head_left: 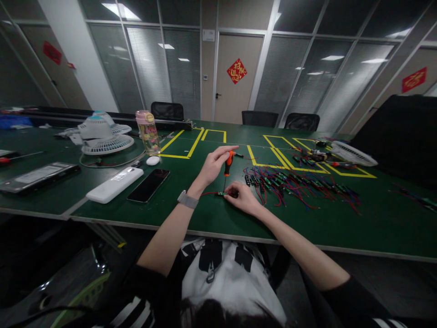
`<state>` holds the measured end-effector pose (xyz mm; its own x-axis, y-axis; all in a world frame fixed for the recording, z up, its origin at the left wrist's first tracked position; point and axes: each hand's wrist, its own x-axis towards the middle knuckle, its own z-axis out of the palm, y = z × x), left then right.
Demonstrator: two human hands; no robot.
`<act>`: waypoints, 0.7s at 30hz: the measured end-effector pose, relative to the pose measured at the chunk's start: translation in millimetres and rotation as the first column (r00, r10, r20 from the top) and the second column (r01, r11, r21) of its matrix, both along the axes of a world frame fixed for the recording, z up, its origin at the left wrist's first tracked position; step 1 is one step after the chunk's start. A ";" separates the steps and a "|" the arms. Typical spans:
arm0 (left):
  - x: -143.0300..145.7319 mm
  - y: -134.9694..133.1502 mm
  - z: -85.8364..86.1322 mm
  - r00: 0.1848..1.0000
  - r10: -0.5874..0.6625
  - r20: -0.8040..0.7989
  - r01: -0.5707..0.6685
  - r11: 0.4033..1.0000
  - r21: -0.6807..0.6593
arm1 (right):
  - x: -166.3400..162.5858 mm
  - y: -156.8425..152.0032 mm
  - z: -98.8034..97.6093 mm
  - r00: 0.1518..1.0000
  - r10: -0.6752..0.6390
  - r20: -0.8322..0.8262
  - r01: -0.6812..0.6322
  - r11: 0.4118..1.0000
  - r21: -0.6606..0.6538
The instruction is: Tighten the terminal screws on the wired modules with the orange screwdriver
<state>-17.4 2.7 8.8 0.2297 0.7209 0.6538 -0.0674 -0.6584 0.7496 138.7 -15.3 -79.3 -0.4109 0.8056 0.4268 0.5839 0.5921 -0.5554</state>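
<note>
An orange-and-black screwdriver stands nearly upright, its handle between the thumb and the outstretched fingers of my left hand. The shaft runs down to a small green circuit board on the table. My right hand is closed on the board's right end, with its fingertips partly hiding it. A red wire leaves the board on the left. Just beyond my right hand lies a pile of similar boards with red and blue wires.
Left of me on the green table lie a phone, a white power bank, a white earbud case and a hard drive. Behind them stand a bottle and a white fan. A dark monitor-like shape rises at right.
</note>
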 end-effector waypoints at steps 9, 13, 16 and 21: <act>0.4 -3.3 1.7 0.995 0.103 0.007 -0.103 0.993 0.052 | -1.0 -0.5 0.2 1.000 -0.008 -0.014 0.008 1.000 0.002; 1.3 -2.4 0.7 0.996 -0.069 0.048 0.070 0.997 -0.026 | -0.6 -0.2 -0.1 1.000 0.002 -0.016 -0.002 1.000 0.014; 2.0 -2.7 -0.7 0.999 -0.034 0.028 0.036 0.998 -0.054 | -0.4 -0.4 0.2 1.000 0.012 -0.022 -0.011 1.000 0.021; 2.1 -1.4 -1.6 0.994 0.107 -0.016 -0.106 0.994 0.037 | -0.4 -1.1 1.5 1.000 0.016 -0.026 -0.016 1.000 0.018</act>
